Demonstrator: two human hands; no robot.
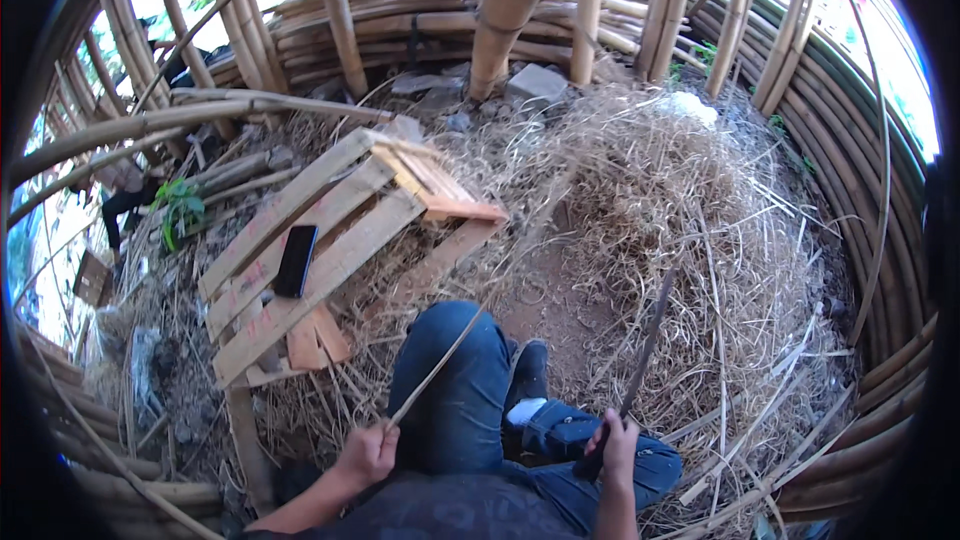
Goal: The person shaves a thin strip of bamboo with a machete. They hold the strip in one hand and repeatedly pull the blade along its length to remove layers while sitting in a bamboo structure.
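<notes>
My left hand (pixel 368 452) is closed in a pinch on a thin bamboo strip (pixel 440 365). From my fingers the strip slants up and away to the right, crossing over my bent left knee. Its far end blurs into the pale shavings. A long dark knife (pixel 650 340) stands in my right hand (pixel 618 440), its narrow blade pointing up and away, apart from the strip. The fist wraps around the dark handle near my right knee.
A heap of curled bamboo shavings (pixel 650 200) spreads ahead and right. On the left, a slatted wooden crate (pixel 320 290) carries a dark phone (pixel 296 260). Upright bamboo poles (pixel 492 50) and stacked bamboo (pixel 850 150) surround me. A long bamboo pole (pixel 140 128) juts in from the left.
</notes>
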